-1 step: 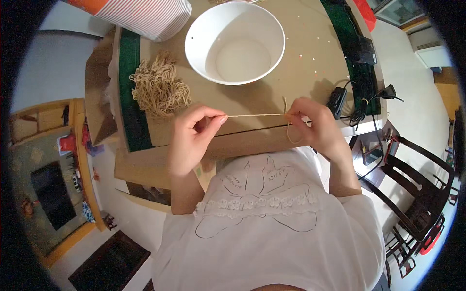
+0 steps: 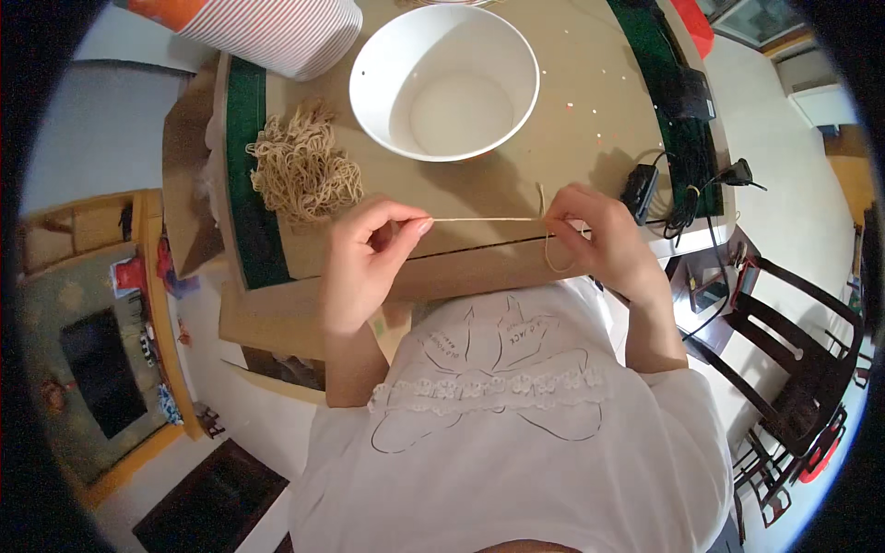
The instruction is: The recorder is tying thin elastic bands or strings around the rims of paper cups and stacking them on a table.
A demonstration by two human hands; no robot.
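A thin beige string [image 2: 484, 219] stretches taut and level between my two hands, above the table's near edge. My left hand [image 2: 364, 253] pinches one end between thumb and index finger. The other end is gripped in the closed fingers of my right hand [image 2: 599, 235], where a short tail sticks up and a loose loop hangs below. Part of the string there is hidden by the fingers. Left of my left hand lies a tangled heap of similar beige strings [image 2: 304, 166]. Beyond the string stands a white round bucket-like tub [image 2: 369, 101], with no contents that I can make out.
A stack of nested paper tubs [image 2: 277, 37] leans in at the far left of the brown table [image 2: 590, 83]. Along the right edge lie a black adapter [image 2: 640, 192], a coiled cable [image 2: 687, 214] and a plug [image 2: 737, 175]. A dark wooden chair [image 2: 784, 369] stands on the right.
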